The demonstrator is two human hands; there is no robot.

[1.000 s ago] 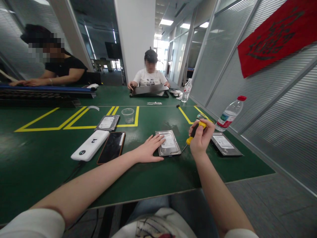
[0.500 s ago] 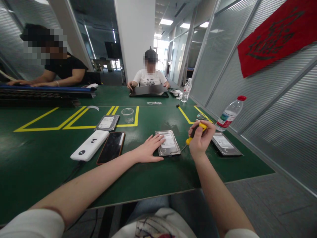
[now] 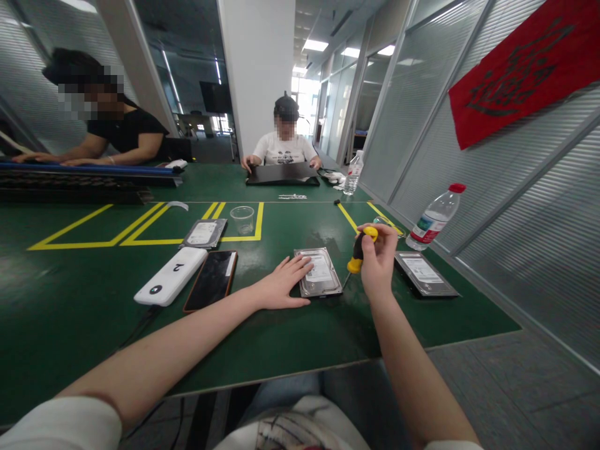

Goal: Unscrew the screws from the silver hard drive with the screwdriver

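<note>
A silver hard drive point(image 3: 321, 270) lies on the green table mat point(image 3: 262, 331) in front of me. My left hand point(image 3: 280, 284) rests flat on the mat with fingers spread, fingertips touching the drive's left edge. My right hand point(image 3: 377, 258) is closed round a yellow-and-black screwdriver point(image 3: 358, 249), held nearly upright just right of the drive, its tip pointing down beside the drive's right edge.
A second hard drive point(image 3: 424, 273) lies to the right, a third point(image 3: 204, 232) at back left beside a clear plastic cup point(image 3: 242, 219). A phone point(image 3: 212, 279) and white power bank point(image 3: 170, 275) lie left. A water bottle point(image 3: 434, 215) stands right. Two other people sit across.
My right hand has shifted slightly left and tipped the screwdriver from a slant to nearly upright, closer to the drive. My left hand has stayed put.
</note>
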